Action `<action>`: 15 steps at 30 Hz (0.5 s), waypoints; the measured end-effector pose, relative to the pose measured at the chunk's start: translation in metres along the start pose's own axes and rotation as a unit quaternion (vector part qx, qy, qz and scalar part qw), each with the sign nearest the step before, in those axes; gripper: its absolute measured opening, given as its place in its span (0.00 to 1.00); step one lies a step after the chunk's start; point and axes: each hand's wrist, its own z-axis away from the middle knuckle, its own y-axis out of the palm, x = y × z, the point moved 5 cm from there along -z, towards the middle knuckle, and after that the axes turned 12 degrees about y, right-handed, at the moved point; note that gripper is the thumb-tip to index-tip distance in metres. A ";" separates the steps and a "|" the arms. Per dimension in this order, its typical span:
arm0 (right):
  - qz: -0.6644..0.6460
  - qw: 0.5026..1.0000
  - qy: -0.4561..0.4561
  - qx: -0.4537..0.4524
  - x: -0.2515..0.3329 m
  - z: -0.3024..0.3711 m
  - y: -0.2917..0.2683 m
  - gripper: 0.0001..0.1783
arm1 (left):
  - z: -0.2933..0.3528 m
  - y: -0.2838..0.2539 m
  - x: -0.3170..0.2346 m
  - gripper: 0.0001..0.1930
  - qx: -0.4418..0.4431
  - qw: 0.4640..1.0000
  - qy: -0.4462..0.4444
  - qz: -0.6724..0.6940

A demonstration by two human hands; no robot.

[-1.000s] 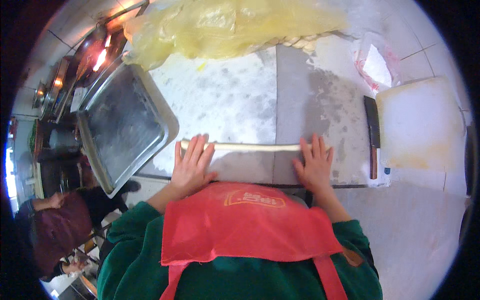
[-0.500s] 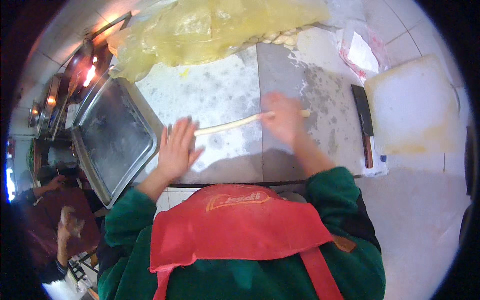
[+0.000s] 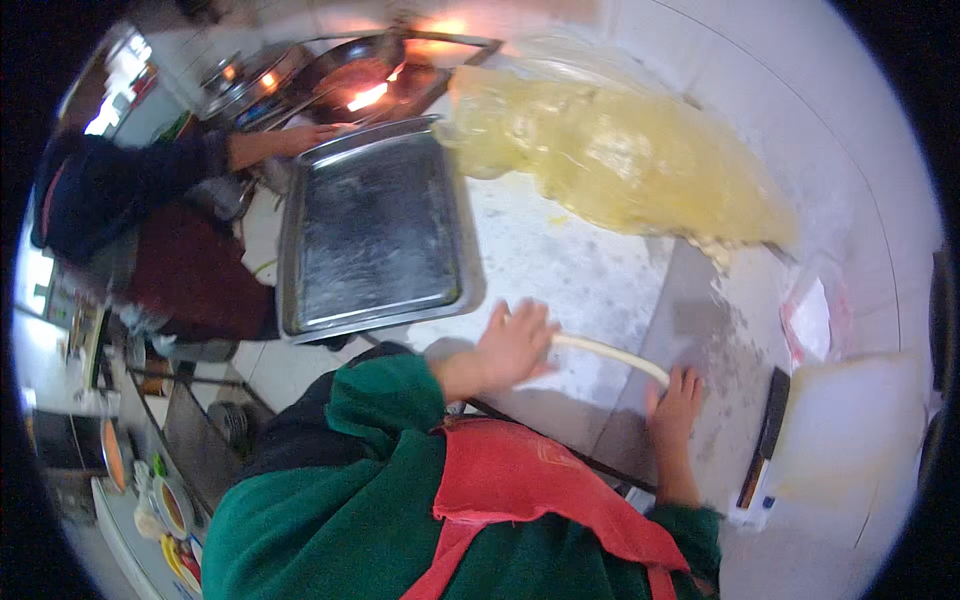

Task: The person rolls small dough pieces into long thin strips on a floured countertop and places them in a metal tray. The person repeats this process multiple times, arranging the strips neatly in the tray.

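Observation:
A thin, pale rope of dough point(image 3: 610, 350) lies on the floury worktop, stretching between my two hands and bowing slightly. At its left end is my left hand point(image 3: 515, 345), open with the fingers spread and slightly blurred. Over the right end rests my right hand point(image 3: 677, 405), palm down, its fingers straight and not wrapped round the dough. The very ends of the rope are hidden under the hands.
A large metal tray point(image 3: 380, 240) stands left of the worktop. Yellowish plastic sheeting point(image 3: 640, 160) covers lumps at the back. A cleaver point(image 3: 765, 435) lies beside a white cutting board point(image 3: 850, 430). At back left a person's arm point(image 3: 265, 148) reaches toward a wok point(image 3: 345, 65) over flames.
The view has swung left, bringing the stove and co-worker into fuller sight. My right hand has come down onto the dough rope's right end; before, it was blurred over the rope.

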 end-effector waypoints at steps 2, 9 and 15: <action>-0.064 0.996 -0.053 0.038 -0.005 0.012 -0.014 0.27 | 0.027 0.014 0.010 0.20 0.041 0.988 -0.068 0.130; -0.354 0.870 0.195 0.283 0.014 -0.026 -0.048 0.13 | 0.023 0.020 0.014 0.13 -0.033 0.768 -0.355 0.533; -0.513 0.837 0.010 0.192 0.160 -0.071 -0.064 0.16 | 0.058 -0.090 0.092 0.21 -0.319 0.644 -0.360 0.595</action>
